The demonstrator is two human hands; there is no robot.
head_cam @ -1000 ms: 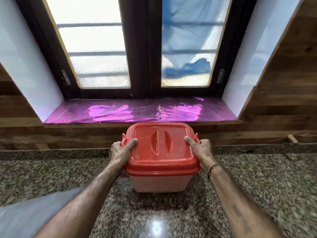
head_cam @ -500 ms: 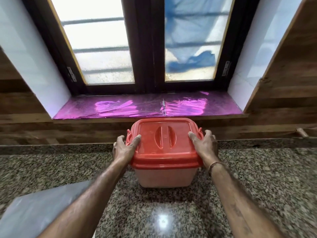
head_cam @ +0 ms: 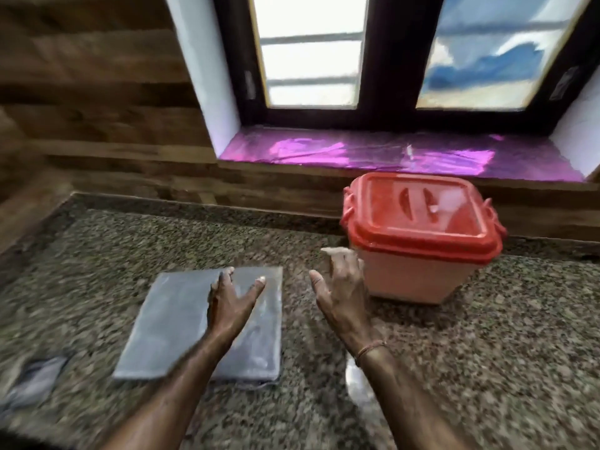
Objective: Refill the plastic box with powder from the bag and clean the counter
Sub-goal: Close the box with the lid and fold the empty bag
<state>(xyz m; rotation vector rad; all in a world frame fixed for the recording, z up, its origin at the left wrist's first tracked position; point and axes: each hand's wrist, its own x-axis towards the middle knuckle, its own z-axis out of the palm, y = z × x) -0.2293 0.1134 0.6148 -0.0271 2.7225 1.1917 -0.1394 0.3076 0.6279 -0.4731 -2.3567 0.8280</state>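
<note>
The plastic box (head_cam: 412, 274) with its red lid (head_cam: 418, 212) shut stands on the granite counter (head_cam: 487, 336) at the right, below the window sill. A flat grey bag (head_cam: 175, 323) lies on the counter left of centre. My left hand (head_cam: 230, 303) hovers over the bag's right half, fingers spread, and I cannot tell if it touches. My right hand (head_cam: 341, 287) is open in the air between the bag and the box, just left of the box wall. Both hands hold nothing. The frame is motion-blurred.
A crumpled grey piece (head_cam: 35, 381), perhaps cloth or plastic, lies at the counter's left edge. A wood-panelled wall (head_cam: 97, 92) backs the counter. The window sill (head_cam: 389, 154) is covered in shiny purple film.
Both hands have let go of the box lid and moved left toward the grey bag. The view has swung left, so the box now appears on the right.
</note>
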